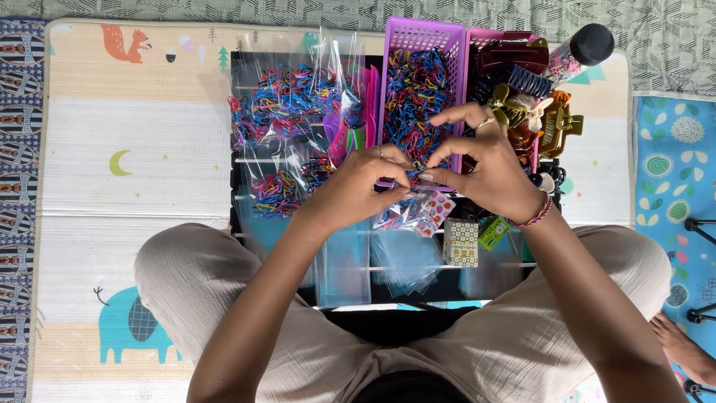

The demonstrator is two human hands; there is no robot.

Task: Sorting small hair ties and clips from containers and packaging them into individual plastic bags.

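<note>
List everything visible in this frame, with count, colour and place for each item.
purple plastic basket: one, top centre, full of multicoloured small elastic bands
pink plastic basket: one, right of the purple one, holding hair claw clips in brown, olive and dark tones
clear plastic bags of elastic bands: several, left of the baskets
empty clear bags: several, near the knees
small patterned packets: a few, under the hands
black-capped bottle: one, top right
animal-print play mat: one, underneath
left hand: fingers pinching something small
right hand: fingers meeting the left hand's
</note>
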